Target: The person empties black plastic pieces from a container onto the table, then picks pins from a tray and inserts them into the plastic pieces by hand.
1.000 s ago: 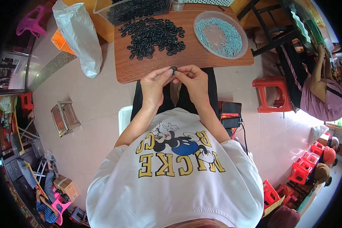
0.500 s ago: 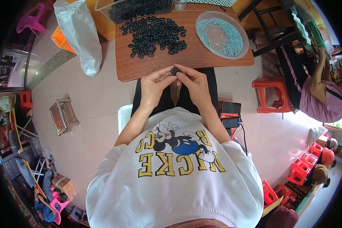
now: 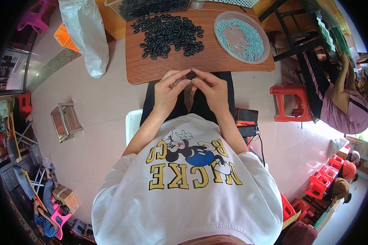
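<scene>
A small black oval piece (image 3: 191, 75) with hollows in its face is pinched between my two hands, just off the table's near edge. My left hand (image 3: 167, 90) grips it from the left with thumb and forefinger. From the other side, my right hand (image 3: 214, 90) closes thumb and fingertips on it. Beyond them, a loose pile of similar black oval pieces (image 3: 167, 36) lies on the brown wooden table (image 3: 151, 73). To its right is a round clear dish (image 3: 267, 47) holding many small, light-blue, thin pieces (image 3: 253, 43), too small to name.
A clear bin (image 3: 151, 14) of black pieces stands at the table's far edge. On the left are a white sack (image 3: 86, 41), an orange crate (image 3: 65, 39) and a small low stool (image 3: 65, 121). On the right, a red stool (image 3: 291, 102) stands near a seated person (image 3: 341, 102).
Both hands sit slightly farther right in view with the black piece between them, which has turned a little. The surroundings have shifted slightly with the head.
</scene>
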### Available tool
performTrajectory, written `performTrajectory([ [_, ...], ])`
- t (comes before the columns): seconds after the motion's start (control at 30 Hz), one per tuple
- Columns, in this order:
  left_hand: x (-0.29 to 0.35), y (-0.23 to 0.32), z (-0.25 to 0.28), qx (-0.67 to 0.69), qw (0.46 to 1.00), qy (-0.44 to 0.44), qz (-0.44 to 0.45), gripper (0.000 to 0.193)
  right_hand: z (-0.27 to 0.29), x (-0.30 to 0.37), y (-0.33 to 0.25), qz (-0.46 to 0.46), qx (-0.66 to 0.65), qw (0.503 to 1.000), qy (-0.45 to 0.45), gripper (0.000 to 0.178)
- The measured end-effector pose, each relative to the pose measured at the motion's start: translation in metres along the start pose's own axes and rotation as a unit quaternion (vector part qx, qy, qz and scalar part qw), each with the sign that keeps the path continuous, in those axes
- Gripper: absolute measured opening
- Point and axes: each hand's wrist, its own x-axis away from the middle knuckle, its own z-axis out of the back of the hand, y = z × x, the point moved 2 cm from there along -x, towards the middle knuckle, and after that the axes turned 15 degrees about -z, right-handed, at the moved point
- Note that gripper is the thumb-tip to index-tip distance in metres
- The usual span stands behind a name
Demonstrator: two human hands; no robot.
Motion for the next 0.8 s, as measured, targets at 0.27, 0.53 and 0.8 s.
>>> performTrajectory([
  [0.27,0.002,0.003,-0.009,-0.005,0.997,0.014,-0.078,0.024,-0.008,0.007,-0.002,0.038,0.004,0.999,0.039,0.026],
  [0.53,-0.002,-0.002,-0.012,-0.102,0.980,0.031,-0.170,0.023,-0.013,0.003,0.001,0.067,0.000,0.994,0.084,0.022],
  [0.8,0.009,-0.007,-0.008,0.105,0.992,0.055,-0.038,0.040,-0.004,-0.016,-0.011,-0.088,-0.012,0.993,-0.075,0.021],
])
